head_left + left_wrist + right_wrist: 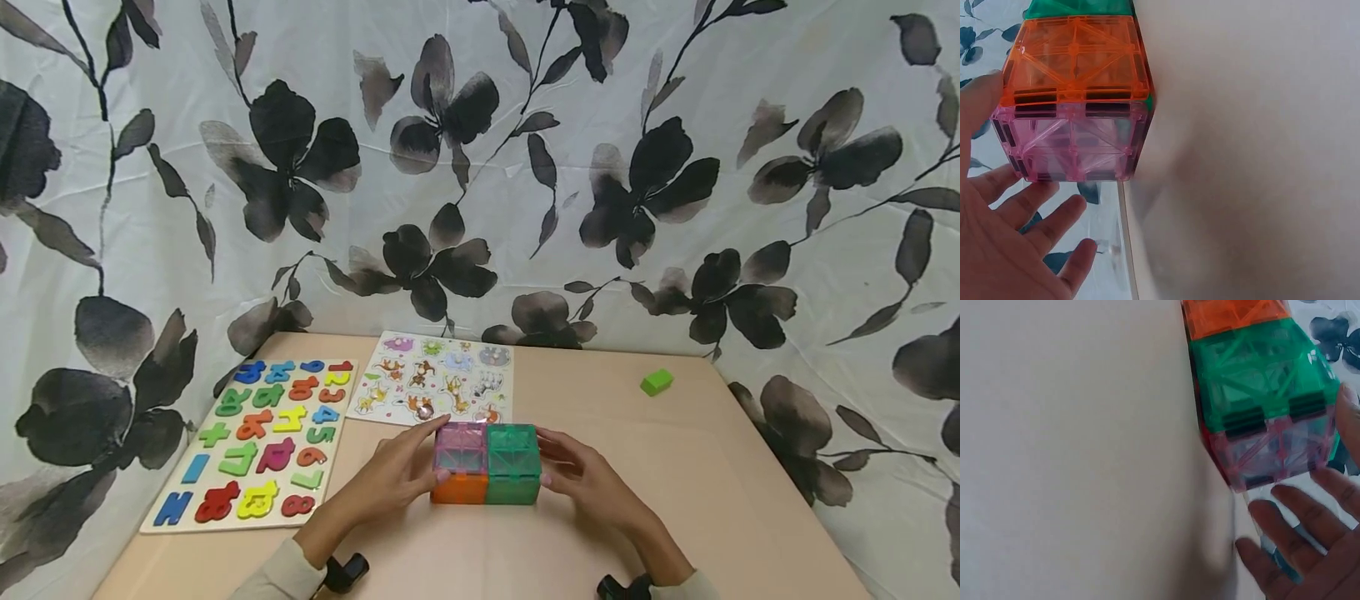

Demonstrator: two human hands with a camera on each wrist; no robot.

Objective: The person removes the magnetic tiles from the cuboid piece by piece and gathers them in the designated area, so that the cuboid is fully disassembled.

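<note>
Head view: a see-through block (486,464) made of pink, orange and green tiles sits at the near middle of the desk (750,467). The left hand (397,471) grips its left end between thumb and index finger, the other fingers spread; the right hand (592,479) holds the right end the same way. Whether the block touches the desk, I cannot tell.

The walls look thin and joined only at their edges, so uneven squeezing or a twist between the hands could split a seam. A slipping thumb might let one end drop. Moving left could knock the puzzle board (180,530), and pushing far could nudge the animal sheet (472,400). The small green brick (657,382), far right, seems safely apart.
</note>
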